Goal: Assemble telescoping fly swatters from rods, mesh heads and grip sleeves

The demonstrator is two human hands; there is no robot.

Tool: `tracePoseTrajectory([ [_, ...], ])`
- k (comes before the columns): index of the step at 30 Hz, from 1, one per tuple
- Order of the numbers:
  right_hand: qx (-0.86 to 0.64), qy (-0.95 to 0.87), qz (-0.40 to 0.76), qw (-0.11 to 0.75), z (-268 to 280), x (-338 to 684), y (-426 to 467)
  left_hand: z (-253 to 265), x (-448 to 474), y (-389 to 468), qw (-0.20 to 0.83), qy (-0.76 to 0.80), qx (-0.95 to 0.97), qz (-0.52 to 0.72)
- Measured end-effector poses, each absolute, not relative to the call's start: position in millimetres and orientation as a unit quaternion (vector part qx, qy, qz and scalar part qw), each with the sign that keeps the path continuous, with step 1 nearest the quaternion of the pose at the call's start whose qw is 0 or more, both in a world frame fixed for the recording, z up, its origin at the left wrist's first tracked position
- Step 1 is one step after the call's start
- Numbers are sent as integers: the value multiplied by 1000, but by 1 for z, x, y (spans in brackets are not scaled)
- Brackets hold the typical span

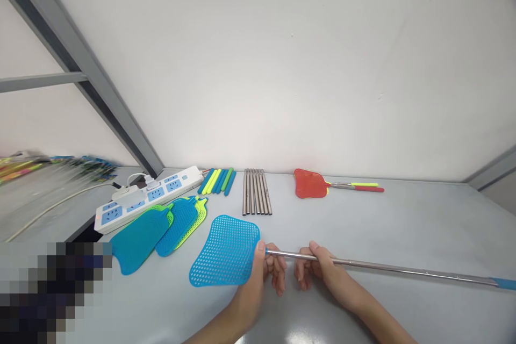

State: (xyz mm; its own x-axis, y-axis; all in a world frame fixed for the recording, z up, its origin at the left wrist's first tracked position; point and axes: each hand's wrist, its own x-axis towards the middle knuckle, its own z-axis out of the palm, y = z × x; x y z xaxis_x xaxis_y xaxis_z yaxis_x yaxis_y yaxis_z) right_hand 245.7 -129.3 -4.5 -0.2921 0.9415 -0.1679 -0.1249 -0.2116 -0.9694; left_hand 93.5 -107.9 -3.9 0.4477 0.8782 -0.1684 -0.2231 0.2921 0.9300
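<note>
Both hands are gripping one blue fly swatter (226,251) lying low across the grey table (403,226). The left hand (268,269) is closing on the neck beside the mesh head; the right hand (318,266) is wrapping the metal rod (382,266) — fully extended rightward. Spare mesh heads (161,228) are lying left, near a power strip (149,196).

Rod end: the extended metal rod (387,267) with its blue tip runs off the right edge.
Lower left: a pixelated patch (48,290) hides whatever is there.
Far left: the coloured bundle (24,165) is blurred.
Forearms: cut by the bottom edge.
</note>
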Motion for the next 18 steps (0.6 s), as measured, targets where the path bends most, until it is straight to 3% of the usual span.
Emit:
tracePoseTrajectory([
  [10,-452,-487,641,384,-5,244,-129,-3,90,-98,712,359,463,387],
  [18,-401,-403,725,389,-2,243,-131,-6,85,-90,722,385,406,407],
])
